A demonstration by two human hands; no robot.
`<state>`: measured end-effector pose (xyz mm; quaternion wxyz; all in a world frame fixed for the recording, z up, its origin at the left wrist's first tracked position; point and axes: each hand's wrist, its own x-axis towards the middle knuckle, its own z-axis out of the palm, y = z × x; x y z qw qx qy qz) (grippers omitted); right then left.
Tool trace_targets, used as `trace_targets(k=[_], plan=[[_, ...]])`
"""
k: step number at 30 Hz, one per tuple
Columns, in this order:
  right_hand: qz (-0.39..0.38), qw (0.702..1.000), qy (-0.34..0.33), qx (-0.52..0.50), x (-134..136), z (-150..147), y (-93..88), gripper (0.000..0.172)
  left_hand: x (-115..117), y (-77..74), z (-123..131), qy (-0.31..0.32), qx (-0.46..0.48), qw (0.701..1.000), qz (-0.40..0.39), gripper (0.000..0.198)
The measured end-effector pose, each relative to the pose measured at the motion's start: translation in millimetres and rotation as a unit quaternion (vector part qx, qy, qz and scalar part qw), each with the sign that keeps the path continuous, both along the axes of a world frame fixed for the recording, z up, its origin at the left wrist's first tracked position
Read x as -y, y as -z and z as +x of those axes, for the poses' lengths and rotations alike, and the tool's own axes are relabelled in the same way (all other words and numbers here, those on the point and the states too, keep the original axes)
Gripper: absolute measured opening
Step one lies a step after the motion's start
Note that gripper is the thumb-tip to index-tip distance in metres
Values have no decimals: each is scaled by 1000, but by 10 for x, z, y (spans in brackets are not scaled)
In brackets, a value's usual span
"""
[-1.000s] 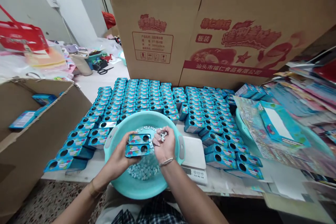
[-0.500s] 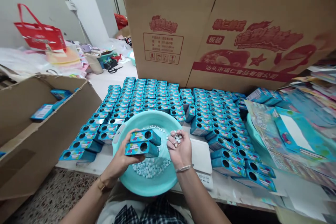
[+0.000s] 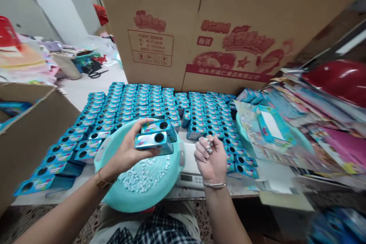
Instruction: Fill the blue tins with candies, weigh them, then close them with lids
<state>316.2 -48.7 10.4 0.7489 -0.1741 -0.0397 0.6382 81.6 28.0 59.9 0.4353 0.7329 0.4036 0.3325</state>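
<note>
My left hand (image 3: 126, 152) is closed around two small blue boxes (image 3: 156, 135) stacked one over the other, each with a round hole on top. It holds them above a teal basin (image 3: 137, 198) that has several small pale candies (image 3: 143, 175) in its bottom. My right hand (image 3: 210, 156) is cupped shut on a few of the same pale candies, to the right of the basin and above a white scale (image 3: 190, 171).
Rows of the same blue boxes (image 3: 137, 103) cover the table behind the basin. A large printed carton (image 3: 200, 23) stands at the back. An open cardboard box (image 3: 31, 126) is at the left. Colourful printed sheets (image 3: 300, 122) pile up at the right.
My right hand has moved right, off the basin and over the scale. My left hand lifted the two boxes slightly. The camera view swung to the right.
</note>
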Motion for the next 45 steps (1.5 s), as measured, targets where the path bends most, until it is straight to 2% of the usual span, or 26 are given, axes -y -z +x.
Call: trace_targets(k=[2,4,6,9,12,14,18,21,25,28,30,32,34,36,37,39,42,45], plan=[[15,999,38,4,160,256,-38,22,-19,23,377,45,19,999,-4,77],[23,997,71,10,323,472,-32,24,14,126,734,87,36,995,-15,78],[29,995,98,13,471,639,8,24,79,287,1029,113,40,992,-23,75],[37,992,124,11,639,811,99,25,189,567,1316,121,16,992,-22,70],[37,989,140,4,726,918,188,25,282,798,1454,104,-42,994,-7,70],[38,989,144,-3,745,966,243,25,332,887,1496,88,-98,991,26,70],[43,989,139,-14,743,1026,339,26,406,923,1532,81,-183,974,102,68],[46,989,136,-19,742,1060,391,26,449,921,1538,70,-218,966,118,70],[46,989,137,-24,760,1106,439,25,555,940,1495,70,-225,966,107,57],[41,989,138,-25,778,1127,463,25,687,846,1387,73,-184,976,93,50],[39,989,139,-18,785,1122,464,25,767,670,1256,50,-151,985,63,50],[38,990,135,-5,780,1098,448,26,800,429,1076,1,-121,992,39,55],[39,991,126,8,752,1056,415,27,765,204,855,-74,-102,991,45,58],[43,992,115,18,690,998,374,26,678,82,610,-158,-104,980,56,58],[48,993,108,21,644,965,353,25,626,73,486,-193,-109,974,53,58],[65,993,95,22,520,894,311,23,525,147,254,-240,-118,963,27,57],[103,991,81,8,266,781,249,20,413,360,-8,-269,-119,955,-27,60],[133,989,60,-18,-11,658,181,18,357,531,-158,-277,-121,950,-81,68]])
